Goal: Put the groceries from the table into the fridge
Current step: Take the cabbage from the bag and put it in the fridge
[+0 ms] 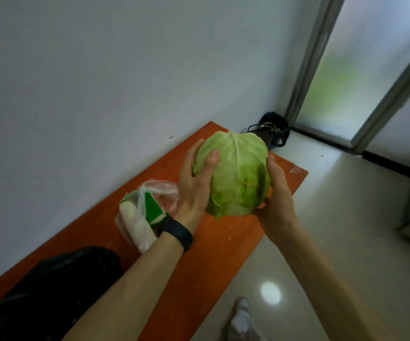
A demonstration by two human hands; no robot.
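White wall (100, 82), bare, running along the far side of the table. Pale glossy floor (334, 217) to the right. Frosted glass door (346, 70) in a grey frame, upper right.

Orange table (223, 242) pushed against the wall.

Black plastic bag (51, 291), crumpled, on the near left end of the table.

Cabbage (235, 173), pale green, whole, held over the far half of the table between both hands. Cannot tell whether its underside touches the top.

Clear plastic bag (140, 212) on the table just left of the cabbage, beside the left wrist. Inside it are a long white vegetable and a green-and-white pack, print too blurred to read.

Left hand (194, 183): fingers spread wide and curved round the cabbage's left side, thumb on its front. Right hand (277, 193): cupped against the right side, fingers wrapped behind.

Dark bag (275, 129) on the floor in the corner past the table.

Light shoe (242, 313) on the floor, bottom edge.

Black wristband (176, 231) on the left wrist, no writing legible.
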